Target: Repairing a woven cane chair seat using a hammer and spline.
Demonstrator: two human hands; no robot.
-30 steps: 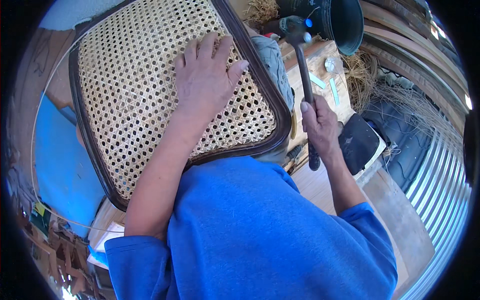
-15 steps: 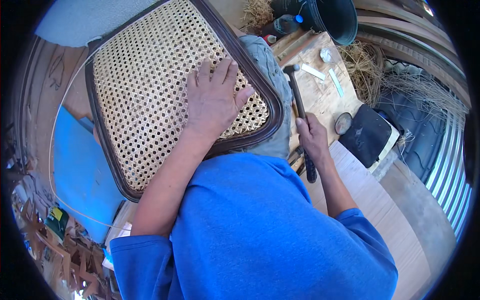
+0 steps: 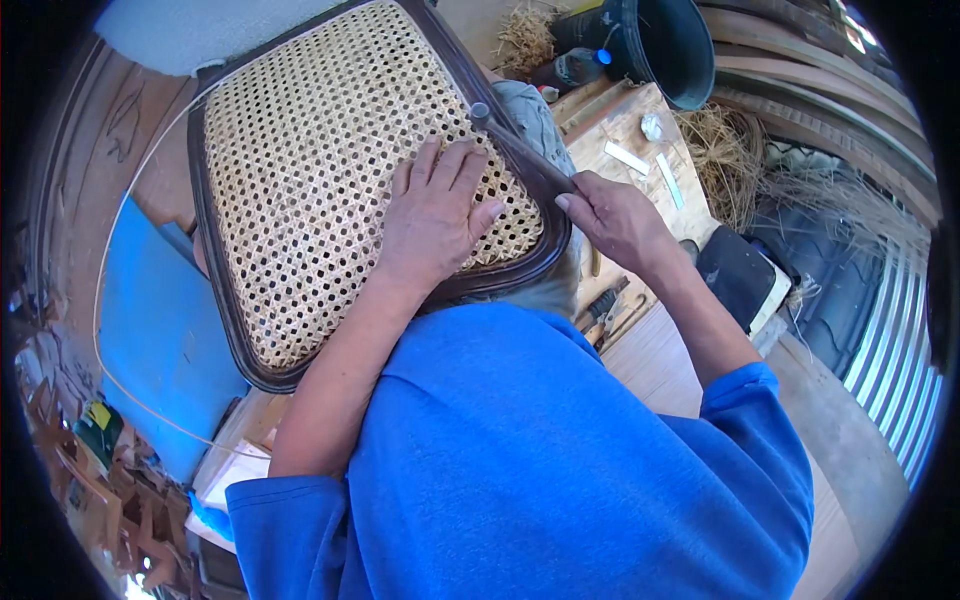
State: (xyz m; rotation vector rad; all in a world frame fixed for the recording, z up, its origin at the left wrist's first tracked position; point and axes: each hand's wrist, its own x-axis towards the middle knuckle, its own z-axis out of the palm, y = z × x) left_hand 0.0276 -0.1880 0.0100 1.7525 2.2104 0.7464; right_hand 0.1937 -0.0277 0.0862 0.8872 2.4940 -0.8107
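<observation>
Hammer has swung in: 1.0 s ago it stood raised over the board at right, 0.5 s ago upright just outside the frame; now it slants across the frame's right side, head at the inner edge where dark wood meets cane. Contact or a slight gap there: cannot tell from above. Right hand has come across with it, from over the board to beside the frame's lower right corner, fingers wrapped around the handle, knuckles outward. Left hand stays spread flat on the cane near that same side, palm down, gripping nothing, fingertips pointing toward the hammer head. Panel lies at the person's front, slightly tilted in view, its lower edge close against the blue shirt. Reading: the tool has gone from raised to working position at the seam, with the left hand likely steadying the panel; head and fingertips now sit near each other, so aim matters. Cane looks seated along the visible edge, though the stretch under the handle is hidden. On the board, 2 pale strips lie unmoved, apart from both hands.
</observation>
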